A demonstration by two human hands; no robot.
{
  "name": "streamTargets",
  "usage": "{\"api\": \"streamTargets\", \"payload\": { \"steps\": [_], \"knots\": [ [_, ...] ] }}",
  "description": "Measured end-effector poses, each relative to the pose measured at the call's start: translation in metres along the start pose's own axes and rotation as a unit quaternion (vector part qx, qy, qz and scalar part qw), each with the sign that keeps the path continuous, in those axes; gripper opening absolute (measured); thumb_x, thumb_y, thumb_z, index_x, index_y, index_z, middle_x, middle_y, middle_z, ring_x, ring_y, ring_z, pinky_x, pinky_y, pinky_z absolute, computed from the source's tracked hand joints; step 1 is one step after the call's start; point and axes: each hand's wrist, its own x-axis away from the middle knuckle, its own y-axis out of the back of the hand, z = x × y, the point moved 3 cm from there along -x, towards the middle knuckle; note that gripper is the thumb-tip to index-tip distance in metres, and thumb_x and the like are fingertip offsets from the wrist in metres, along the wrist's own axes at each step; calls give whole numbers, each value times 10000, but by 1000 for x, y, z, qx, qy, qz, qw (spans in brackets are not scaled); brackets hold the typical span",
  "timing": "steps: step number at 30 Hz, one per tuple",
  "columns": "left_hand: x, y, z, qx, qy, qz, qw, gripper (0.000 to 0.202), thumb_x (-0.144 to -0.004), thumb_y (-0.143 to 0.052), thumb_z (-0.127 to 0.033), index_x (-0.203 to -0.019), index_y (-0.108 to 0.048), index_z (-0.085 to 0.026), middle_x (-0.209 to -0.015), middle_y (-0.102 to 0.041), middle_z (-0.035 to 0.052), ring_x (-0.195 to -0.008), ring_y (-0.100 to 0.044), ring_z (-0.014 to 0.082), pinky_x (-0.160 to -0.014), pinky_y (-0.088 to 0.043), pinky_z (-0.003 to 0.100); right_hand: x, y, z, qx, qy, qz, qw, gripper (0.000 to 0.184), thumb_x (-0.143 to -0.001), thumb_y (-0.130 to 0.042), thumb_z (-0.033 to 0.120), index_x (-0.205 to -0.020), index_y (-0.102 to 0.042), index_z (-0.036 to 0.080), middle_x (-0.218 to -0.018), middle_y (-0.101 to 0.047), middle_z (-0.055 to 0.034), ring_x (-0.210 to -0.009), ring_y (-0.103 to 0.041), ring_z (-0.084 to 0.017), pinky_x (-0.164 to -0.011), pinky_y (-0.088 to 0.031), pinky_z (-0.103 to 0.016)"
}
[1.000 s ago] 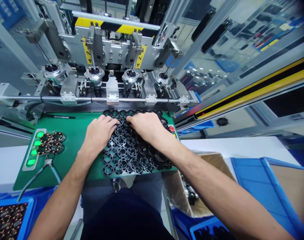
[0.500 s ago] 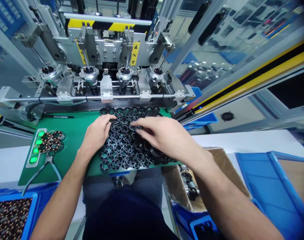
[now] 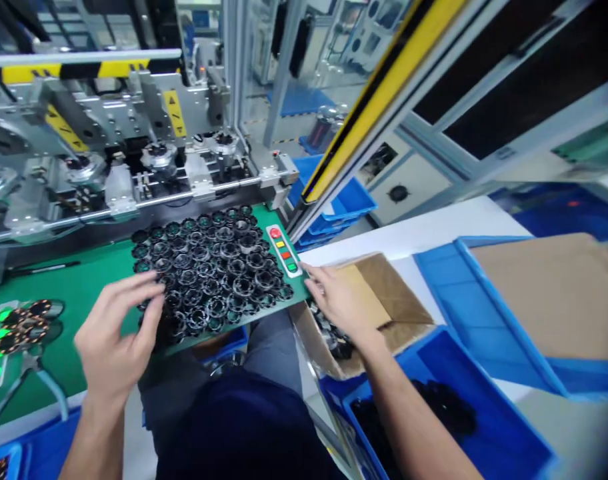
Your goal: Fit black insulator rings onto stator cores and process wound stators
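Several black ring-shaped parts [image 3: 209, 267] lie in a spread pile on a green mat [image 3: 99, 273] in front of a metal machine. My left hand [image 3: 114, 333] hovers at the pile's near left edge with its fingers spread apart and nothing visible in them. My right hand [image 3: 337, 300] reaches down into an open cardboard box [image 3: 384, 300] to the right of the mat, where more black parts [image 3: 334, 343] lie. Its fingers are curled at the box's left wall; whether they grip anything I cannot make out.
The machine [image 3: 134, 153] with round fixtures stands behind the mat. A button strip [image 3: 284, 250] sits at the mat's right edge. Copper-wound rings [image 3: 27, 327] and pliers [image 3: 29, 373] lie at left. Blue bins [image 3: 464, 400] stand at right, one holding cardboard [image 3: 554, 293].
The camera has swung to the right. My right hand left the pile of rings and moved into the cardboard box. My left hand slid back to the pile's near left edge.
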Motion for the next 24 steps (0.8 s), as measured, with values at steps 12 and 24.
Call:
{"api": "streamTargets", "payload": {
  "steps": [12, 24],
  "knots": [
    [159, -84, -116, 199, -28, 338, 919, 148, -1226, -686, -272, -1209, -831, -299, -1116, -890, -20, -972, -894, 155, -896, -708, 254, -1, 9, -64, -32, -42, 54, 997, 556, -1255, -565, 376, -1799, -633, 287, -1563, -817, -120, -1294, -838, -274, -1129, -698, -391],
    [73, -336, -238, 89, -274, 544, 788, 280, -1154, -727, -202, -1420, -814, -211, -1428, -828, 155, -1410, -712, 346, -1146, -566, 469, 99, -18, -197, 49, -246, 349, 903, 403, -1165, -840, 449, -1490, -783, 217, -1534, -782, -130, -1340, -798, -298, -1147, -713, -528]
  ]
}}
